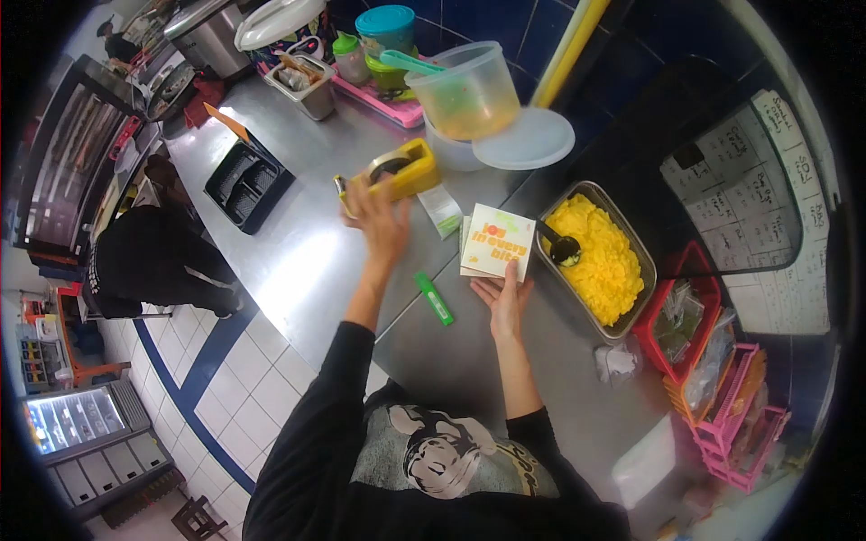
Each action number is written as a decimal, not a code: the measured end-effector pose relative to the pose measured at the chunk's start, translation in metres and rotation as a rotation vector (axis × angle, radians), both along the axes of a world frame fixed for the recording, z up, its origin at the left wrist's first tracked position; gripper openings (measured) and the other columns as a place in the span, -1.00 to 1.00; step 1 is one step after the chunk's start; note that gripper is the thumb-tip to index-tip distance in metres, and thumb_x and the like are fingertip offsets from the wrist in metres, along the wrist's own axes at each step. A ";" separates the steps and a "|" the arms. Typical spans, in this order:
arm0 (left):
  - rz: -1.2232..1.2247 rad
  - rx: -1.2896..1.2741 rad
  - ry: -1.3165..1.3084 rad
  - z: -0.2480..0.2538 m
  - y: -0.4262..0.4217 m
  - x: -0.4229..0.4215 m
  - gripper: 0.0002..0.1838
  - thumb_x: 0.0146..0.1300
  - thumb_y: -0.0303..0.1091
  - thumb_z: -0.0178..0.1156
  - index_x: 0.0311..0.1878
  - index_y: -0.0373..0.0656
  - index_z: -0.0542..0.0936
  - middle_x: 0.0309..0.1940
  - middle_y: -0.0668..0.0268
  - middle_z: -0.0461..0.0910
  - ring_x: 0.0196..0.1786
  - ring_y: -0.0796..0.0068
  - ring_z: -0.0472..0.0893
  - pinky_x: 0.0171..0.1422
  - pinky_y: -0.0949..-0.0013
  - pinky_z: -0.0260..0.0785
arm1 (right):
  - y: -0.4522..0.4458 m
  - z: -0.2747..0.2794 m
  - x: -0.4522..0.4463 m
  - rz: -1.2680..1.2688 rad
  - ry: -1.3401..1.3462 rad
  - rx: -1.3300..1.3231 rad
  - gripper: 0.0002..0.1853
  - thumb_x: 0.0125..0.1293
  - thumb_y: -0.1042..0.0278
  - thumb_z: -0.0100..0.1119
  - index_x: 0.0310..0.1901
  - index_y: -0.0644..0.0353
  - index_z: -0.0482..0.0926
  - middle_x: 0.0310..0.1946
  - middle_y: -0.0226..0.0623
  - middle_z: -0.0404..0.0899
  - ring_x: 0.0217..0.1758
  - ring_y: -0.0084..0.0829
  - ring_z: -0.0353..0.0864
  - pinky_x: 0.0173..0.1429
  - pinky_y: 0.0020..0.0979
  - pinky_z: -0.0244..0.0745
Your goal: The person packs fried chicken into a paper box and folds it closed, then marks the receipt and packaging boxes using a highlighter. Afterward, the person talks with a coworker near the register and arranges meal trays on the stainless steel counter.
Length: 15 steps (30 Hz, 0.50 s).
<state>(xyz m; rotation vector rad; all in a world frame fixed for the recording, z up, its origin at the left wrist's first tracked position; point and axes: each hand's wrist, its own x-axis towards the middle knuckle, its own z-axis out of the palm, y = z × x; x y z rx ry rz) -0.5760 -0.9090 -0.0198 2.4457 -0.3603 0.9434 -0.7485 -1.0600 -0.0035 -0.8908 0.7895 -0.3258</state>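
Note:
My left hand [376, 216] reaches over the near end of a yellow tape dispenser [417, 169] with its fingers bent around it. That hand is slightly blurred. In my right hand [507, 302] is a small stack of square printed cards [499, 243] reading "joy in every bite", with the thumb on top and the fingers underneath. Just right of the cards stands a metal pan [591, 317] of yellow scrambled-egg-like food [595, 261] with a black scoop [566, 250] in it. A green cutter-like tool [435, 299] lies between my forearms, and a small white-and-green packet [441, 211] lies beyond it.
A black compartment tray [245, 189] sits on the steel counter [307, 270] at left. Behind are a clear plastic tub [469, 95], a white lid [523, 139] and a small metal pan [307, 90]. Red and pink baskets [735, 406] stand at right. Another person [153, 261] bends down at far left.

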 end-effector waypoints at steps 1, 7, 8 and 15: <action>-0.163 -0.011 -0.018 -0.016 -0.005 -0.008 -0.39 0.09 -0.11 0.28 0.22 -0.03 0.40 0.25 0.34 0.39 0.42 0.13 0.15 0.44 -0.13 -0.35 | -0.002 -0.001 0.003 -0.008 0.020 -0.005 -0.29 0.31 -0.16 0.08 0.15 0.16 -0.08 -0.04 0.23 0.42 -0.03 0.06 0.58 -0.02 -0.07 0.61; -0.525 0.298 0.313 -0.033 -0.023 -0.039 -0.59 0.24 -0.13 0.14 0.14 -0.02 0.50 0.25 0.30 0.38 0.33 0.39 0.31 0.41 -0.23 -0.35 | -0.017 0.001 0.012 0.018 0.042 -0.046 -0.30 0.30 -0.17 0.09 0.12 0.23 0.02 -0.08 0.22 0.46 -0.10 0.05 0.62 -0.04 -0.08 0.63; -0.518 0.272 0.319 -0.036 -0.020 -0.041 -0.60 0.25 -0.14 0.13 0.13 -0.02 0.50 0.24 0.31 0.39 0.33 0.41 0.32 0.41 -0.23 -0.34 | -0.021 0.001 0.014 0.020 0.041 -0.055 -0.30 0.30 -0.17 0.09 0.12 0.23 0.02 -0.08 0.22 0.46 -0.10 0.05 0.62 -0.04 -0.08 0.63; -0.468 0.189 0.473 -0.029 -0.006 -0.051 -0.55 0.22 -0.15 0.17 0.16 -0.07 0.47 0.22 0.24 0.39 0.28 0.27 0.32 0.35 -0.19 -0.08 | -0.023 -0.001 0.042 0.046 0.056 -0.153 -0.30 0.28 -0.21 0.08 0.09 0.28 0.13 -0.07 0.24 0.48 -0.14 0.02 0.64 -0.10 -0.10 0.65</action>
